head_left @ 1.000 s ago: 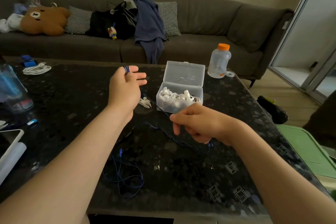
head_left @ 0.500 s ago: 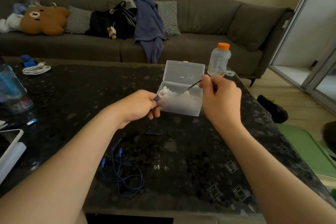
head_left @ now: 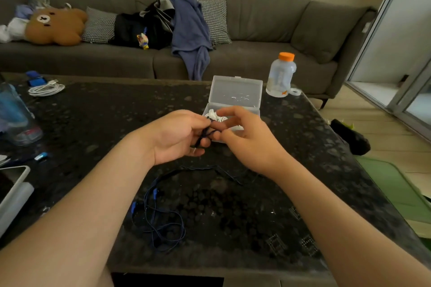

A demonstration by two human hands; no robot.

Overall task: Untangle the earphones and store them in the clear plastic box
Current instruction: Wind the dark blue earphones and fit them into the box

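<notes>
**A:** Where are the arms?

**B:** Both forearms reach in over the near edge of the dark speckled table. The hands meet above it, just in front of the clear plastic box, whose lid stands open.

**A:** And the fingers?

**B:** The left hand is turned palm inward, its fingers curled round a bunch of cord from the blue earphones. The right hand faces it, fingertips pinching the same cord beside the left fingers.

**A:** The rest of the cord?

**B:** It trails down to a loose tangle on the table by the left forearm. White earphones lie inside the box.
</notes>
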